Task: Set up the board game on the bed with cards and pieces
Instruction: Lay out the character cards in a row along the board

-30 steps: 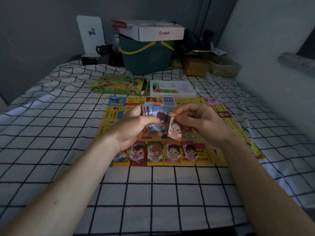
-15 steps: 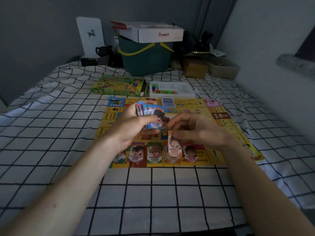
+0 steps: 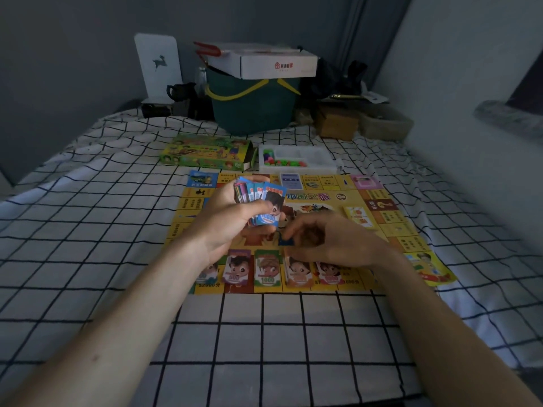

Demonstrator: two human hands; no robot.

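Note:
The yellow game board (image 3: 393, 227) lies flat on the checked bed sheet (image 3: 88, 230). My left hand (image 3: 226, 227) grips a fanned stack of money cards (image 3: 264, 201) above the board's middle. My right hand (image 3: 332, 242) hovers just above the board's near edge, fingers loosely curled, and nothing shows in it. Below it a row of card piles lies along that edge: a purple 500 pile (image 3: 238, 267), a green 1000 pile (image 3: 267, 268), an orange pile (image 3: 298, 273) and a red pile (image 3: 329, 273), the last partly hidden by my right hand.
Behind the board sit the green game box (image 3: 205, 154) and a white tray (image 3: 320, 160) with coloured pieces. At the bed's head stand a green basket (image 3: 252, 113) topped by a white carton (image 3: 264, 63), and a cardboard box (image 3: 335, 124). A wall runs along the right.
My right hand brought an orange card down from the fan to the orange pile at the near edge and let go of it. My left hand lifted the fan slightly.

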